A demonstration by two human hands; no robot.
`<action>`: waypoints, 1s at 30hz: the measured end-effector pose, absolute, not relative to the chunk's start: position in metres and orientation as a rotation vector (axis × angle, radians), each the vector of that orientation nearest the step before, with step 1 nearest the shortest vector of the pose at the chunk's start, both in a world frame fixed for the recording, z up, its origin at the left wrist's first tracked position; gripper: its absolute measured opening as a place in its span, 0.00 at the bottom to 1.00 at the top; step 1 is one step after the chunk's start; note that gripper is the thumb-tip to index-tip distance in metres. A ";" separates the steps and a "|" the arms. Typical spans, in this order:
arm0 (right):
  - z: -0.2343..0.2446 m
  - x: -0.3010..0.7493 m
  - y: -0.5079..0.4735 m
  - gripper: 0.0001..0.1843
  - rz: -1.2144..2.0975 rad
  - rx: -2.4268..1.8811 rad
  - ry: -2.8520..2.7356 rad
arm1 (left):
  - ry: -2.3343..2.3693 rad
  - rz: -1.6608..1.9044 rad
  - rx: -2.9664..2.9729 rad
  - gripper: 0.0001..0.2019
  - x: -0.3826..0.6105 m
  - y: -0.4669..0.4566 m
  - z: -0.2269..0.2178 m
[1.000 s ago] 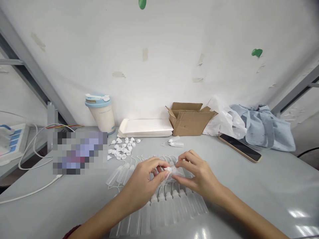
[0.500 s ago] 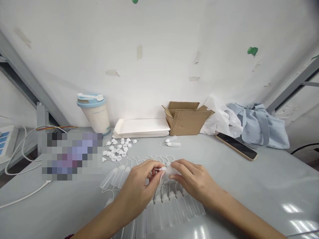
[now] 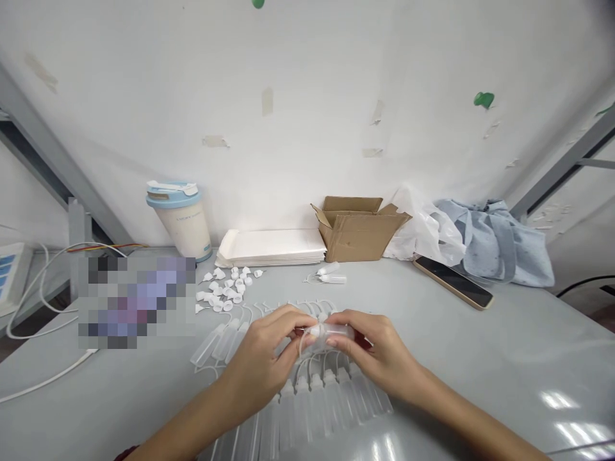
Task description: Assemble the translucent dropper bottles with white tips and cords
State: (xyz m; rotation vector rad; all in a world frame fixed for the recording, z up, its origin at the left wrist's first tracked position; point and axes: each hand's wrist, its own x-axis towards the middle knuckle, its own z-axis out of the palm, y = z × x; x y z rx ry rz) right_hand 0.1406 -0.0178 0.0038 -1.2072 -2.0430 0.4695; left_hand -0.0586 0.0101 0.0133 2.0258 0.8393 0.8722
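Observation:
Between finger and thumb of my right hand [image 3: 382, 346] lies a small translucent squeeze bottle [image 3: 339, 331], tilted almost flat with its neck to the left. My left hand [image 3: 264, 352] pinches a white cap [image 3: 314, 331] right at that neck; how far the two are joined I cannot tell. A thin strap loops down beside the cap. Under and in front of my hands, several similar bottles [image 3: 331, 403] lie side by side with white tops and thin straps. More bottles [image 3: 207, 346] lie left of my left hand, partly hidden by it.
Loose white needle-tipped caps [image 3: 225, 291] are scattered at back left. Two small bottles [image 3: 332, 279] lie farther back. Along the wall stand a cup [image 3: 185, 224], white envelopes [image 3: 273, 246], a cardboard box [image 3: 365, 234], a plastic bag [image 3: 423, 224] and a cloth bag [image 3: 509, 243]; a phone [image 3: 454, 282] lies nearby.
My right hand has shifted its hold, and the bottle now shows more clearly between its finger and thumb. The cap in my left hand now meets the bottle's neck.

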 end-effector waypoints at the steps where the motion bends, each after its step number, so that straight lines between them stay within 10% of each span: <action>1: 0.005 0.140 -0.018 0.13 0.545 -1.237 -2.006 | 0.829 0.882 2.035 0.09 -0.059 0.010 0.014; 30: -0.002 0.136 -0.018 0.10 0.412 -1.070 -2.032 | 1.030 0.483 1.678 0.19 -0.055 0.010 0.018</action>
